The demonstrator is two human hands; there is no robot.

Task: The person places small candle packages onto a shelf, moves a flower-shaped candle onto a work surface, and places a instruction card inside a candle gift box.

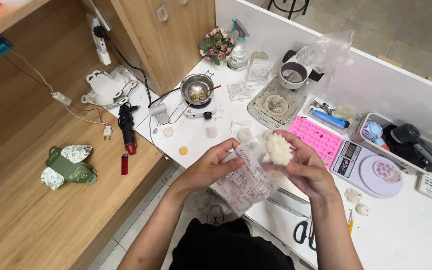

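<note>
My right hand (306,167) holds a cream flower-shaped wax piece (279,148) with ribbed petals, just above the white table's near edge. My left hand (211,167) grips a small clear printed bag (246,182) by its top edge, right beside the flower. The bag hangs down between both hands over the table edge. A pink silicone mould (317,137) lies just behind my right hand.
A white table (406,235) carries a kitchen scale (368,167), a small pot on a hotplate (197,92), a spray bottle (238,45), a flower bunch (217,44), small wax shapes (212,131) and scissors (303,232). A wooden bench (36,210) at left holds a lighter (124,164).
</note>
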